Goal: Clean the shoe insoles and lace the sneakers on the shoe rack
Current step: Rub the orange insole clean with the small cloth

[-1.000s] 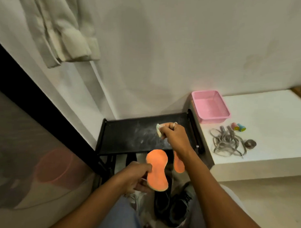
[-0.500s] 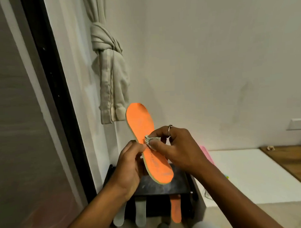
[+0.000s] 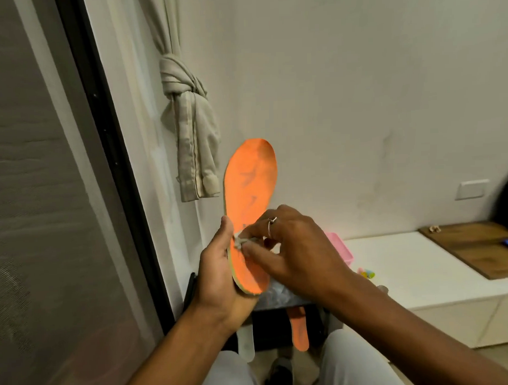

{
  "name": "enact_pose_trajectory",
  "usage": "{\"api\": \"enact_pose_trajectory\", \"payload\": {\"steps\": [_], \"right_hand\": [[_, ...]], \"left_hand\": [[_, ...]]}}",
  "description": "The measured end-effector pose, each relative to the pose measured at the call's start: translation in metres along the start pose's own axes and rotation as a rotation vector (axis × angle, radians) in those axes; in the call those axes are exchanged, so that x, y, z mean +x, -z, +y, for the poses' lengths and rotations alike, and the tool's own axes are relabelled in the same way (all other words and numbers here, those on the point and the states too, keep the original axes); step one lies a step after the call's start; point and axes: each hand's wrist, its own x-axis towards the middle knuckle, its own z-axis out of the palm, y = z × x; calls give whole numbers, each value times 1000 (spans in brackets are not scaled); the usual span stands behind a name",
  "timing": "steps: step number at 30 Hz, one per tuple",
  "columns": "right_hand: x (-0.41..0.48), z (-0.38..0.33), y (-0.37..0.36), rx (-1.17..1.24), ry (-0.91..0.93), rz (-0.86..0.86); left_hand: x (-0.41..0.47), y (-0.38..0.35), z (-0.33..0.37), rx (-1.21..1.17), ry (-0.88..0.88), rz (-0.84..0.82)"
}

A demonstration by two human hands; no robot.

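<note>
Head view: the left hand grips the heel end of a flat orange foam insole, thumb on its edge, toe pointing up before the wall. The right hand pinches a small crumpled pale wipe and presses it on the insole's middle. Under the hands sits the black shoe rack, top dusty; a second orange insole and a pale one show below it. A pink plastic tray peeks out behind the right hand.
</note>
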Motion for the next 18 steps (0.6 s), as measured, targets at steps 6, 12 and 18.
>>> {"api": "enact_pose_trajectory", "payload": {"steps": [6,12,18], "right_hand": [[-15,-22,17,-135,96,-26],[-9,-32,20,-179,33,106],[-23,-37,33,-219,128,-9]], "left_hand": [[-5,-1,8,31,15,35],[-14,-7,8,-19,-6,-41],[-16,-9,8,7,-2,-37]]}}
